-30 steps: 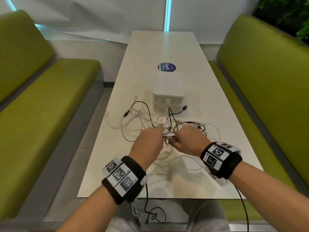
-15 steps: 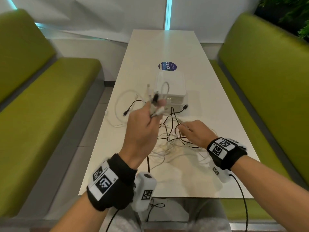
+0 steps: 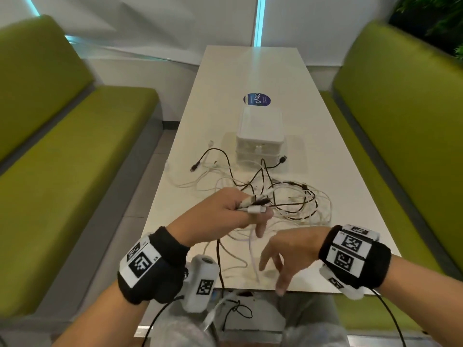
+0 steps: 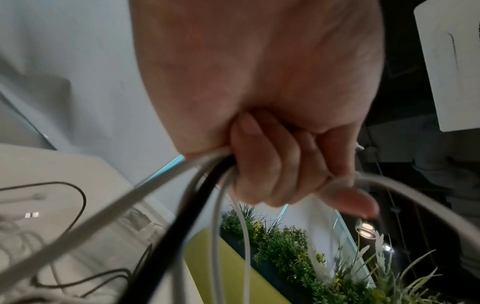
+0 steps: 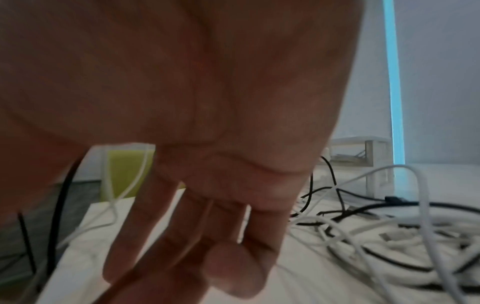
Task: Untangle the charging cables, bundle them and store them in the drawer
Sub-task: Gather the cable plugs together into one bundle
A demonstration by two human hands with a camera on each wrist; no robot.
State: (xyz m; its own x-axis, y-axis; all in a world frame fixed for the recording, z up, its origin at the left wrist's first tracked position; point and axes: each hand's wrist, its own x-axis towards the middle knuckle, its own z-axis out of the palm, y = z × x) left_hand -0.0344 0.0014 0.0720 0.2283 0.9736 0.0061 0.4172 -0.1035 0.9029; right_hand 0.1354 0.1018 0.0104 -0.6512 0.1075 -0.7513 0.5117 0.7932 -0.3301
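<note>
A tangle of white and black charging cables (image 3: pixel 295 204) lies on the white table (image 3: pixel 253 71), in front of a small white drawer unit (image 3: pixel 260 136) whose drawers are closed. My left hand (image 3: pixel 225 214) grips several cable ends, with white and black plugs (image 3: pixel 255 209) sticking out past its fingers. In the left wrist view the curled fingers (image 4: pixel 270 164) clasp white and black cords (image 4: pixel 197 195) that trail down. My right hand (image 3: pixel 280 256) hovers near the table's front edge, fingers spread and pointing down, holding nothing (image 5: pixel 202 236).
Green benches (image 3: pixel 62 159) flank the table on both sides. A round blue sticker (image 3: pixel 257 99) lies behind the drawer unit. Cords hang over the table's front edge (image 3: pixel 233 311) toward my lap. The far half of the table is bare.
My left hand has come down and back from near the drawer unit, still holding the cable ends. My right hand has left the tangle, drawn back to the front edge and opened.
</note>
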